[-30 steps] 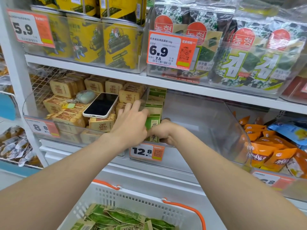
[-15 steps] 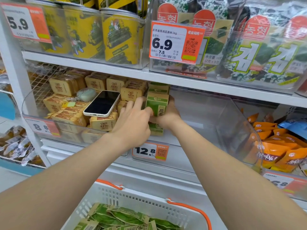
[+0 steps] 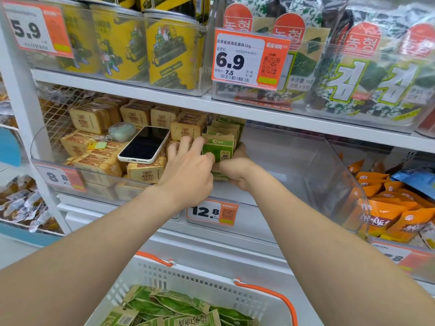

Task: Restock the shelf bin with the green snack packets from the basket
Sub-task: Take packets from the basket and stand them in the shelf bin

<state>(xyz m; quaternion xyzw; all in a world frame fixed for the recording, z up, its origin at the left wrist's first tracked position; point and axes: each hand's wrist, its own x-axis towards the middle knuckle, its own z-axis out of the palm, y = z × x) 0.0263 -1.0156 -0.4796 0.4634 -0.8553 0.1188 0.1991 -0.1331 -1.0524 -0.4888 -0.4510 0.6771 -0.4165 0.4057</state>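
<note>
Packets (image 3: 219, 150) looked light, soft, likely slippery; best gripped across flat faces. Left hand (image 3: 188, 171) pinched stack edge, right hand (image 3: 239, 171) curled round other side, in bin (image 3: 310, 175).

Qty, visible: 1 white-cased black-screen smartphone (image 3: 144, 144); 1 white perforated plastic basket w/ orange handles (image 3: 211, 288); 5 orange-white price tags (image 3: 250, 58); 1 pale-green oval pouch (image 3: 122, 131)

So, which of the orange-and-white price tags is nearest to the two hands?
The orange-and-white tag reading 12.8, just below the left hand and right hand; the 5.9 tag, the 6.9 tag and the 8.8 tag sit farther off.
</note>
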